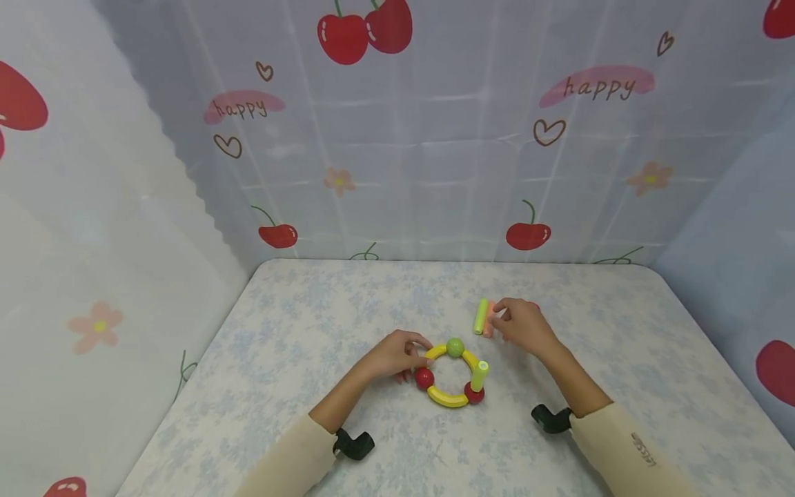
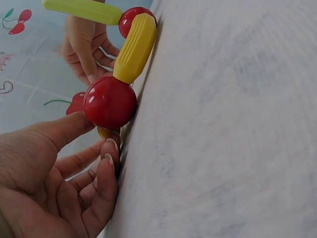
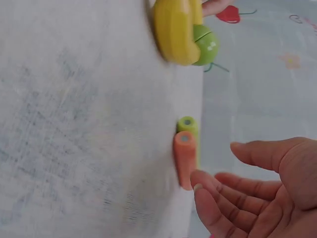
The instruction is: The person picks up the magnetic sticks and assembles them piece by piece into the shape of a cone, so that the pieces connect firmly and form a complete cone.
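A ring of yellow curved rods (image 1: 448, 399) and balls lies on the table: a green ball (image 1: 455, 347) at the far side, a red ball (image 1: 424, 378) at left and another red ball (image 1: 475, 394) at right. A yellow-green stick (image 1: 479, 376) stands up from the right red ball. My left hand (image 1: 395, 355) pinches the ring's left yellow rod, beside the left red ball (image 2: 110, 102). Thumb and fingers apart, my right hand (image 1: 522, 324) hovers at an orange stick (image 3: 184, 158); whether its fingertips touch cannot be told. Another yellow-green stick (image 1: 481, 316) lies alongside.
The pale patterned table (image 1: 298, 310) is bordered by a cherry-print curtain (image 1: 422, 159) at the back and both sides. Dark wrist mounts (image 1: 354, 445) stick out from both sleeves.
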A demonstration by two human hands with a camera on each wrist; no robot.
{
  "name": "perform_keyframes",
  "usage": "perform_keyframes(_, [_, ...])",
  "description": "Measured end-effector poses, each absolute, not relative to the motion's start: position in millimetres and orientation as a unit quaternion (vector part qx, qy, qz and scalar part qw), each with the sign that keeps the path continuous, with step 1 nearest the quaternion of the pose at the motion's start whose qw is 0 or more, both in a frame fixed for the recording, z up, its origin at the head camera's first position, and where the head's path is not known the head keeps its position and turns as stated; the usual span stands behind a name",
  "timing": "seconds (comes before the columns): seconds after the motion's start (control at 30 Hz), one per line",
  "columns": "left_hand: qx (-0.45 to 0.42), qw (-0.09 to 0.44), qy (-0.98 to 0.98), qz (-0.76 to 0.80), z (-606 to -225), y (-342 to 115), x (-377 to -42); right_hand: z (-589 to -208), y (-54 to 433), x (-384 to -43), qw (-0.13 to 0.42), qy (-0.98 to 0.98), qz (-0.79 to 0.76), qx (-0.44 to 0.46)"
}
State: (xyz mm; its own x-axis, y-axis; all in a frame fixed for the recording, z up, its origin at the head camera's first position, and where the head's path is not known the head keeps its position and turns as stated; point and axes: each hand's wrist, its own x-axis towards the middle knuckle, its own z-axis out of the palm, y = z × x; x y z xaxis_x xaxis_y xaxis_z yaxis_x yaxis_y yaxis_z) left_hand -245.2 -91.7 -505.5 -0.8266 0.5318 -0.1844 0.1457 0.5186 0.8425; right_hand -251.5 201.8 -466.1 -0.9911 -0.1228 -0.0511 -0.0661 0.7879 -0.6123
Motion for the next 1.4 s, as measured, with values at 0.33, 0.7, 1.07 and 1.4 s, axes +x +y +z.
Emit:
perform_keyframes(0.33, [0.189, 0.225, 0.835, 0.466, -509.1, -91.4, -243.0, -485.2, 199.7, -272.2, 0.058, 0.947, -0.316, -0.007])
perform_keyframes(0.7, [0.185, 0.219, 0.835, 0.469, -514.7, -93.1, -244.7, -481.9, 192.9, -285.8, 0.110, 0.952, -0.285, 0.008])
perform_keyframes(1.07, [0.183, 0.220, 0.832, 0.475, -514.2, -93.4, -244.4, -482.9, 193.7, -282.2, 0.097, 0.949, -0.300, 0.007])
perform_keyframes(1.4, [0.183, 0.216, 0.830, 0.481, -514.4, -95.6, -244.1, -480.8, 194.0, -263.9, 0.062, 0.930, -0.363, -0.012])
